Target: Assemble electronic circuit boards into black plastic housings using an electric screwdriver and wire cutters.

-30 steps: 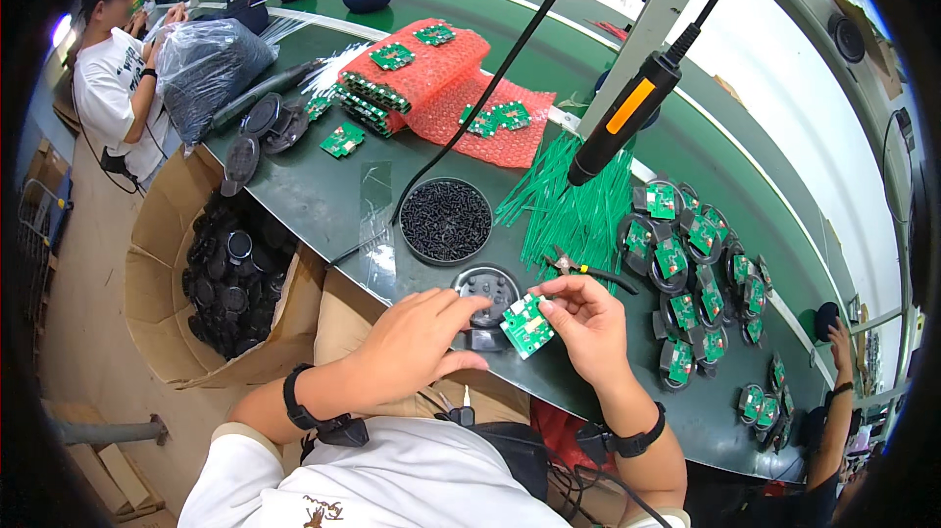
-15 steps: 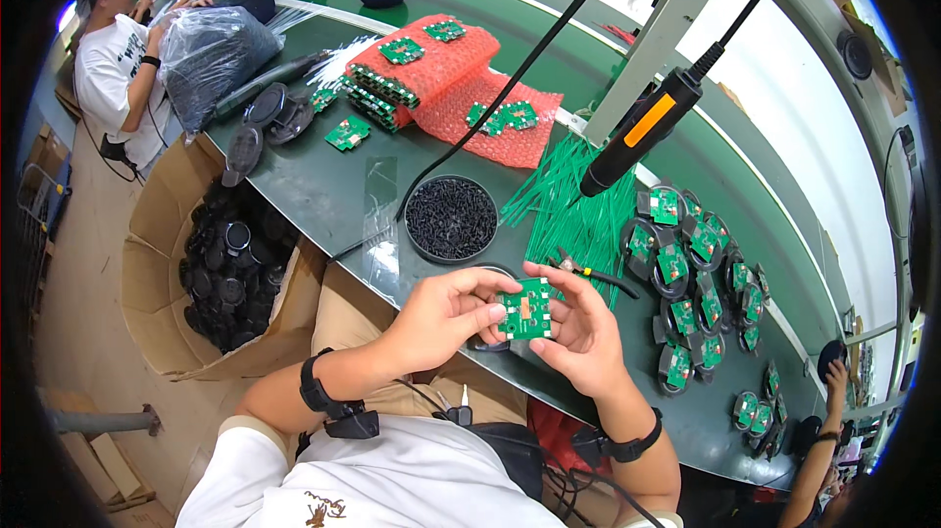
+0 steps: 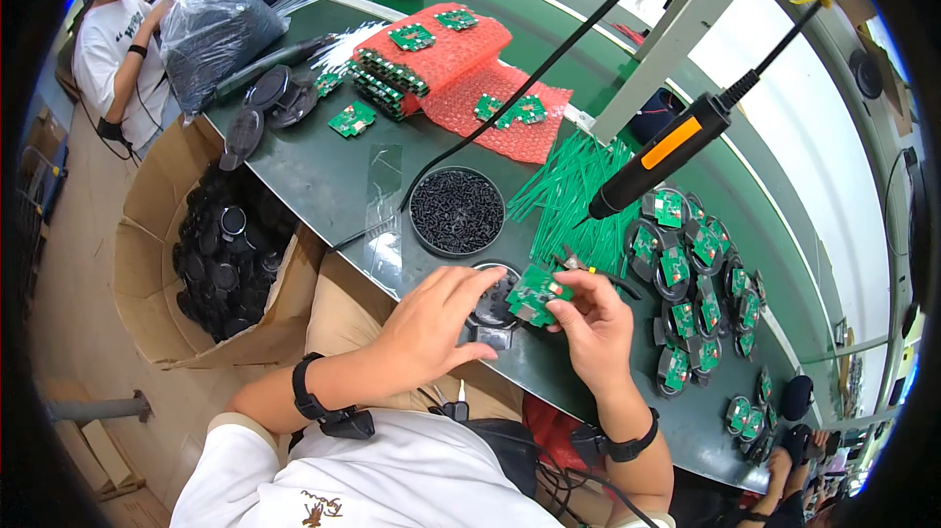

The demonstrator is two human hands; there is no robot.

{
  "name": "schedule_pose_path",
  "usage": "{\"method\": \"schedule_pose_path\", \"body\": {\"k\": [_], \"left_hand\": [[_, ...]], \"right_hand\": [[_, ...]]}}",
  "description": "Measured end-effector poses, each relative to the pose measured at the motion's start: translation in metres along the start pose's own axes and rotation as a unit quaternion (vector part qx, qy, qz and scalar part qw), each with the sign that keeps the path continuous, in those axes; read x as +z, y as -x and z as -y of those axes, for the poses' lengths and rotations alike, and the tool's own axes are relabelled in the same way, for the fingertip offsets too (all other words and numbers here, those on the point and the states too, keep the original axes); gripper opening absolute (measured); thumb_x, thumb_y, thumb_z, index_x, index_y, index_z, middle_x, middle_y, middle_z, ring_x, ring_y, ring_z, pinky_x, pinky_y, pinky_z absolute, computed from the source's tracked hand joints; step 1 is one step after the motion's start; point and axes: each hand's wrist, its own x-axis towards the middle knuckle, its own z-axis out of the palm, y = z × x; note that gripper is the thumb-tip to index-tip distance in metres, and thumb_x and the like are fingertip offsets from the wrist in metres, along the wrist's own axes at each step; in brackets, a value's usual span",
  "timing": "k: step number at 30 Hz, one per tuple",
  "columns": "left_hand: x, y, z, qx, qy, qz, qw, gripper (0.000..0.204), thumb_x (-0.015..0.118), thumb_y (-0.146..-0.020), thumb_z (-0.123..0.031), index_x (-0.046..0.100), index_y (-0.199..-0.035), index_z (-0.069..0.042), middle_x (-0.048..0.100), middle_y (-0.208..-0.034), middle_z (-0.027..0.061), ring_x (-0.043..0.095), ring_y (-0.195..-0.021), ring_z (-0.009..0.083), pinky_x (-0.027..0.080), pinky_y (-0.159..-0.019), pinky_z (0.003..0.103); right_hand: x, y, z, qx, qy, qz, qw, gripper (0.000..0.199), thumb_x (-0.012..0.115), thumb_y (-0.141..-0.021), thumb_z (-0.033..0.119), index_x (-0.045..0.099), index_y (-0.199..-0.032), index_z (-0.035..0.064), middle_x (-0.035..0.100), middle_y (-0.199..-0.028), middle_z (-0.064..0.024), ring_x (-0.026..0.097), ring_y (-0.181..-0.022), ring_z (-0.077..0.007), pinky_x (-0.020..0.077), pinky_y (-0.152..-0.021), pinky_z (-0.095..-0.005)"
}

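Observation:
Between the thumb and fingers of my right hand (image 3: 591, 317) is a green circuit board (image 3: 534, 297), tilted, held by its right edge. Just left of it my left hand (image 3: 443, 320) is open, thumb and fingers apart, reaching over a round black plastic housing (image 3: 493, 304) on the table edge. The board partly covers that housing. Beyond my hands stands a round dish of small black screws (image 3: 457, 211). Side cutters (image 3: 571, 260) lie behind the board, beside a heap of green cable ties (image 3: 578, 200).
A black electric screwdriver (image 3: 659, 157) hangs over the cable ties. Housings with boards (image 3: 674, 263) cover the table at right. Red bubble wrap (image 3: 441, 48) carries stacked boards. A carton of black housings (image 3: 157, 263) stands left. One person (image 3: 123, 57) works at far left, another's hand (image 3: 779, 464) at lower right.
My left hand has let go of the circuit board and opened to the left. My right hand now holds it alone, turned and tilted. The black housing beneath has come into view.

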Motion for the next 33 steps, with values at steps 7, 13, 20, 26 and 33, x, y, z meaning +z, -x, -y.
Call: {"method": "schedule_pose_path", "body": {"k": [7,13,20,26,33], "left_hand": [[0.0,0.001,0.004,-0.037,0.074,0.009,0.997,0.094,0.093,-0.071,-0.022,0.046,-0.151,-0.004,0.053,-0.142,0.0199,0.061,-0.119,0.0402,0.052,-0.101,0.047],[0.005,0.004,0.013,0.009,0.061,0.029,0.998,0.075,0.093,-0.072,-0.022,0.06,-0.137,-0.005,0.05,-0.149,0.0196,0.06,-0.124,0.0376,0.052,-0.103,0.047],[-0.003,0.002,0.016,0.07,-0.008,0.057,0.996,0.062,0.091,-0.07,-0.02,0.067,-0.126,-0.006,0.053,-0.151,0.0168,0.058,-0.128,0.0383,0.051,-0.106,0.049],[-0.003,-0.002,0.016,0.055,-0.014,0.005,0.998,0.047,0.085,-0.077,-0.017,0.072,-0.12,-0.008,0.062,-0.141,0.0162,0.06,-0.126,0.0387,0.052,-0.104,0.048],[-0.006,-0.009,0.013,-0.008,0.069,0.019,0.997,0.03,0.076,-0.092,-0.02,0.073,-0.117,-0.005,0.073,-0.119,0.0156,0.07,-0.108,0.0354,0.054,-0.095,0.044]], "right_hand": [[0.018,-0.001,0.0,0.003,0.119,0.05,0.992,0.027,0.075,-0.094,-0.001,0.072,-0.121,-0.0001,0.075,-0.098,-0.0087,0.072,-0.079,-0.0104,0.0612,-0.068,-0.0251],[0.019,-0.009,0.004,-0.132,0.263,0.063,0.954,0.029,0.081,-0.088,0.002,0.075,-0.117,0.0034,0.073,-0.096,-0.0098,0.07,-0.073,-0.0149,0.0578,-0.065,-0.0278],[0.019,-0.006,0.004,-0.116,0.268,0.075,0.954,0.033,0.082,-0.086,0.003,0.075,-0.119,0.0041,0.071,-0.104,-0.0107,0.069,-0.075,-0.0168,0.0561,-0.065,-0.0285],[0.019,0.002,0.017,-0.156,0.322,0.066,0.932,0.042,0.082,-0.084,0.003,0.074,-0.125,0.006,0.067,-0.123,-0.0161,0.071,-0.091,-0.0222,0.057,-0.078,-0.0315],[0.019,0.002,0.011,-0.226,0.271,0.079,0.932,0.042,0.084,-0.078,0.002,0.076,-0.119,0.0063,0.071,-0.119,-0.0145,0.072,-0.098,-0.0286,0.0577,-0.085,-0.0343]]}}
